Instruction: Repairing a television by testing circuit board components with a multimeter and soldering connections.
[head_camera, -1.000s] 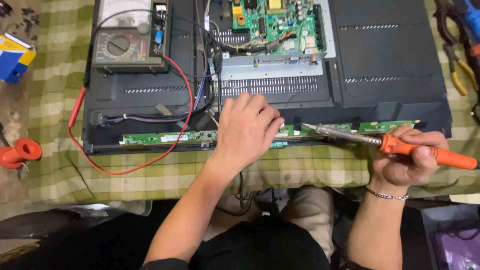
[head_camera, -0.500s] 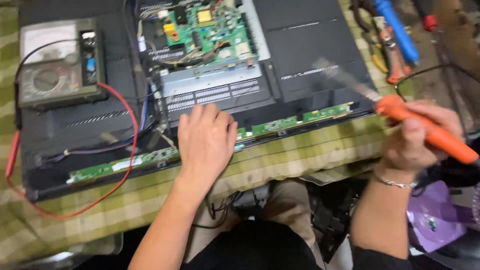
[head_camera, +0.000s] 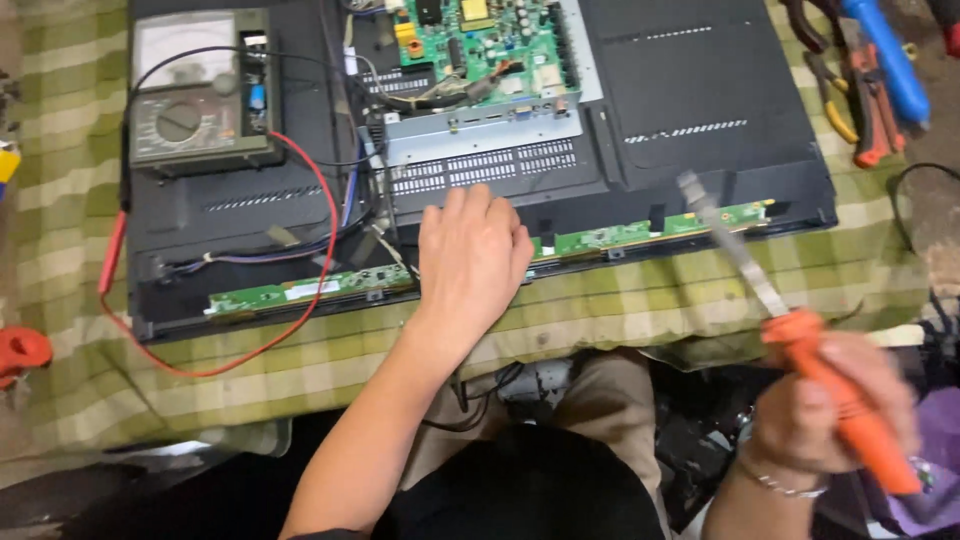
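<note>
Soldering iron (head_camera: 800, 345) above green checked cloth (head_camera: 620, 310) under television (head_camera: 480, 150)

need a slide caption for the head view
Left hand pressed on the narrow green circuit strip of an opened flat-screen panel; right hand holds an orange-handled soldering iron clear.

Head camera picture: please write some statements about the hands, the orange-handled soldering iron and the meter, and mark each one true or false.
1. The left hand rests palm down on the long green strip board at the edge of the black flat-panel back. True.
2. The right hand holds the orange-handled soldering iron. True.
3. The iron's tip touches the green main circuit board. False: it is lifted, near the panel's lower right edge.
4. The grey analogue meter lies on the panel's right side. False: it lies on the left.
5. A red wire loops over the checked cloth. True.
</note>
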